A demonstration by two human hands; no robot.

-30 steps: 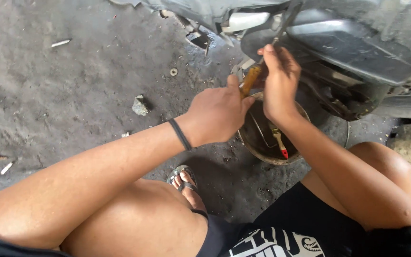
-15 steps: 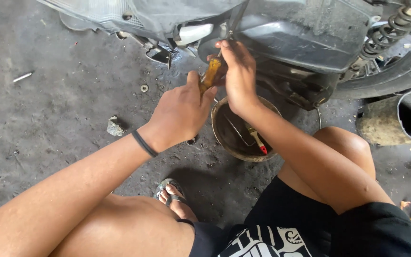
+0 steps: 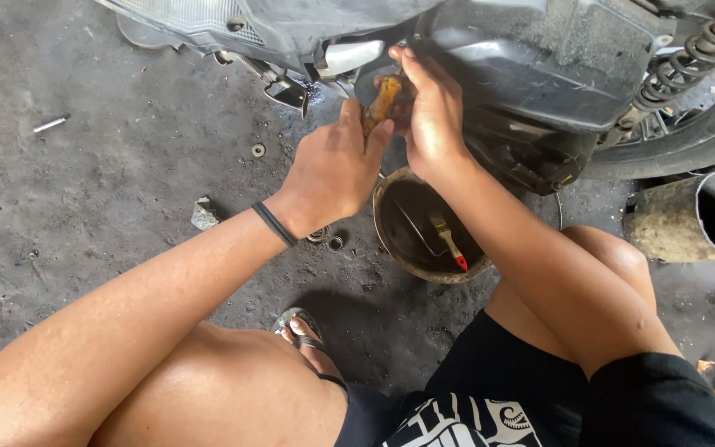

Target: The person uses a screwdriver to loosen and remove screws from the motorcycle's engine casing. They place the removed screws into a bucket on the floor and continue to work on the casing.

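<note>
Yellow-handled tool held against a scooter's engine casing

Concrete floor, dark and oil-stained, lay under a squatting person seen from above. Their left hand (a black band on its wrist) was wrapped closed around a yellow-handled tool, whose tip met the dark engine casing of a scooter. Their right hand pressed against the casing just beside the tool, fingers curled; whether it gripped anything could not be told. Below the hands sat a round oil pan holding a red-handled brush.
</note>
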